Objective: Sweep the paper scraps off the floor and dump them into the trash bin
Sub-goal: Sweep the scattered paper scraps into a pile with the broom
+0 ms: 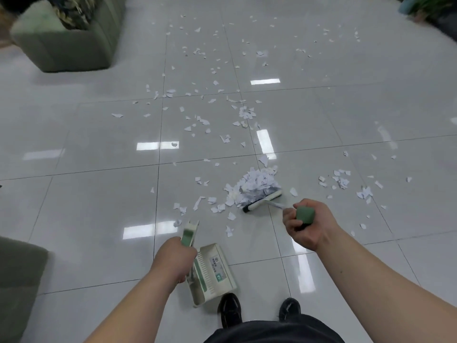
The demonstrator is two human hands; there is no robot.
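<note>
You are looking down at a glossy, pale grey tiled floor (99,194). Your right hand (306,224) is clenched around the green grip at the end of a short broom with a cream head and dark bristles (263,201). The head sits low against the near edge of a heaped pile of torn white paper scraps (257,183).

Your left hand (173,258) grasps the green-and-cream handle of a cream plastic dustpan (215,271). The pan is low in front of your black shoes (230,310), nearer you than the pile and apart from it. Whether it touches the floor is unclear.

Many loose white scraps (197,122) lie scattered across the tiles ahead, and a small cluster (341,178) lies right of the pile. A green upholstered sofa (64,45) stands at the far left. No trash bin is in view.

This looks like the gathering stage, with most of the floor yet to be swept. Use short, low strokes, because light paper is likely to flutter away from a fast one. Draw the outlying pieces into the one heap. Then press the dustpan's lip flat to the tile beside the heap before brushing anything in.
</note>
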